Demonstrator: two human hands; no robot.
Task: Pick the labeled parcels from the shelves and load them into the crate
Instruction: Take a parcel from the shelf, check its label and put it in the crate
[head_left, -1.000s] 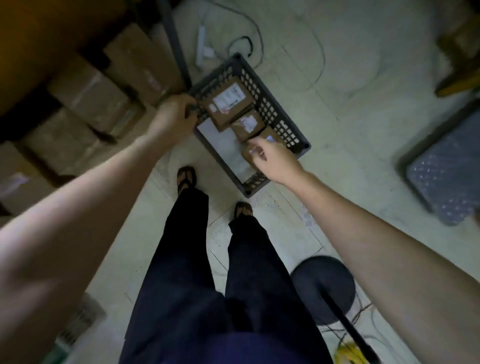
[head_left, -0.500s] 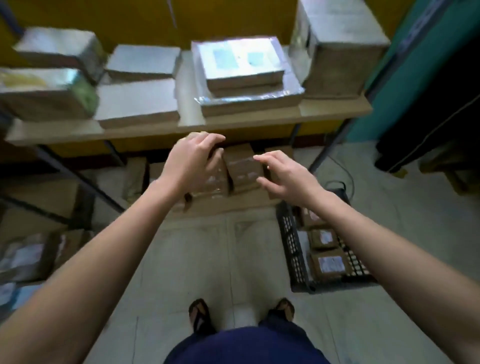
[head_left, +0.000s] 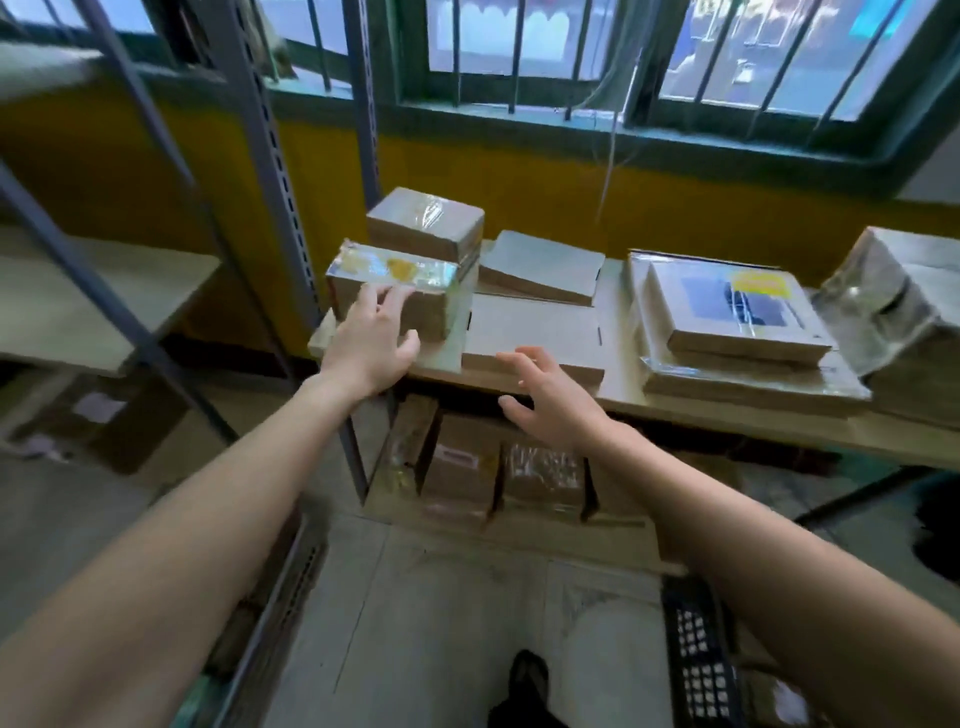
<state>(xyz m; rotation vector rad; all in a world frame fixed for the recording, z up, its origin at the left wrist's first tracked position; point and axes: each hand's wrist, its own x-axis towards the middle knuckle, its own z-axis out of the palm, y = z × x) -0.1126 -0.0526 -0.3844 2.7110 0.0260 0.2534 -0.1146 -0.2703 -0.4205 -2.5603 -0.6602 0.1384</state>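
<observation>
Left hand lifted onto taped parcel on shelf, right hand just apart

No legible text anywhere. Yellow and dark blue print on the flat wrapped parcel, too blurred to read. Pale sticker on the low brown box, illegible. Yellowish patch under tape on the taped parcel, no letters discernible.

Both bare arms reach forward. The left grip, fingers spread, touches the taped parcel; the right grip hovers right of it, fingers loosely spread.
</observation>
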